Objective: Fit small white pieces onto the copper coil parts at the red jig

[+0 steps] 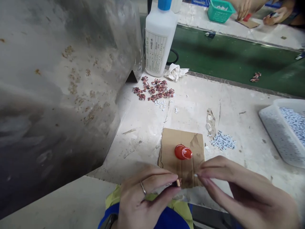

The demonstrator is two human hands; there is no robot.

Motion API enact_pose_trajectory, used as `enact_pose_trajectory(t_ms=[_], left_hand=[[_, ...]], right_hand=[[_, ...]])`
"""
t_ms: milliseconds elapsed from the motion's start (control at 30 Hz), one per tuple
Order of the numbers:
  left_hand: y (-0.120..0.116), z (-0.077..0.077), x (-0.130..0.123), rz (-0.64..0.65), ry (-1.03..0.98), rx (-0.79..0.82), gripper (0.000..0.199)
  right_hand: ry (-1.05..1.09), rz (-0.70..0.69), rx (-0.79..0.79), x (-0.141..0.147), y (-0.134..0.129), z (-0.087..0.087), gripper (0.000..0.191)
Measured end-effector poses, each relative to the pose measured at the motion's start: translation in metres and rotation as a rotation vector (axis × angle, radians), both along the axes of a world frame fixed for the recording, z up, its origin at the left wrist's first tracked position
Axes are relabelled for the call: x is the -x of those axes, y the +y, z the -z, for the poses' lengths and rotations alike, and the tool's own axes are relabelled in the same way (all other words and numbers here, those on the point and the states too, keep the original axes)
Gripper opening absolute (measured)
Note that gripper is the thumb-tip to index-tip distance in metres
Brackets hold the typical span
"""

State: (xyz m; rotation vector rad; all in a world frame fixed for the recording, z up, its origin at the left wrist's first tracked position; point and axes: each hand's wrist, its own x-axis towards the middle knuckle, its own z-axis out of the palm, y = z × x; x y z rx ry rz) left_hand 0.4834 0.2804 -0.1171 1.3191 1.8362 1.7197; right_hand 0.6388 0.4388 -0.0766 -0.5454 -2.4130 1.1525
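Note:
At the bottom centre my left hand (pixel 147 194), with a ring on one finger, pinches a small dark brown figurine (pixel 176 183) between thumb and fingertips. My right hand (pixel 228 184) is closed on a tiny pale piece (pixel 195 175), to the right of the figurine and apart from it. Both hands are over the near edge of a brown cardboard sheet (pixel 183 136). On the cardboard sits a small red container (pixel 183 152). A heap of tiny pale blue pieces (pixel 223 141) lies right of the cardboard.
Reddish-brown figurines (pixel 157 89) lie near a large white bottle (pixel 158 41) and crumpled tissue (pixel 175 72). A white basket (pixel 283 133) of small pieces stands right. A metal panel (pixel 59 79) fills the left. Beyond the green belt (pixel 226 54) are another person's hands (pixel 276 17) and a green basket (pixel 220 12).

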Motion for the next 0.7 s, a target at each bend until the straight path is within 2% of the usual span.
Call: enact_pose_trajectory(t_ms=[167,400,533,700], left_hand=[[0.003,-0.003,0.0,0.033,-0.014,-0.001,0.02],[0.006,-0.003,0.0,0.048,-0.009,-0.003,0.02],[0.006,-0.003,-0.001,0.045,-0.008,0.002,0.02],[0.005,-0.005,-0.003,0.038,-0.027,-0.014,0.02]], right_hand=[[0.05,-0.094,0.153,0.006,-0.008,-0.003,0.03],[0.088,-0.097,0.191,0.01,-0.01,-0.001,0.031],[0.023,-0.135,0.148,0.007,-0.008,0.0,0.031],[-0.041,-0.169,-0.051,-0.003,-0.012,-0.003,0.032]])
